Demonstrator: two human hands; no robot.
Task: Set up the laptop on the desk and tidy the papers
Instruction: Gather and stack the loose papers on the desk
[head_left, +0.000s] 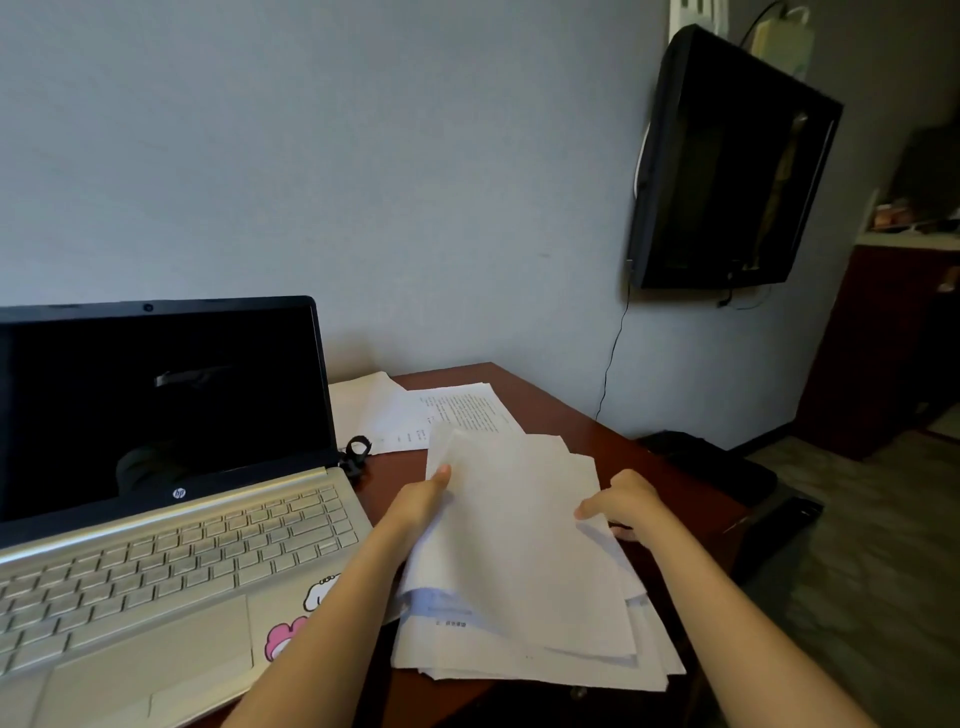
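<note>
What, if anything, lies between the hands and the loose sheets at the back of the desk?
Nothing visible does. Left hand and right hand grip the paper stack; the back sheets lie just beyond it.

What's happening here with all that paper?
A person is tidying up. Their left hand and right hand each hold one side of a messy stack of papers, with the top sheets raised off the rest. The stack sits on the desk. A few more loose sheets lie flat near the wall. The laptop stands open on the left, its screen dark.
</note>
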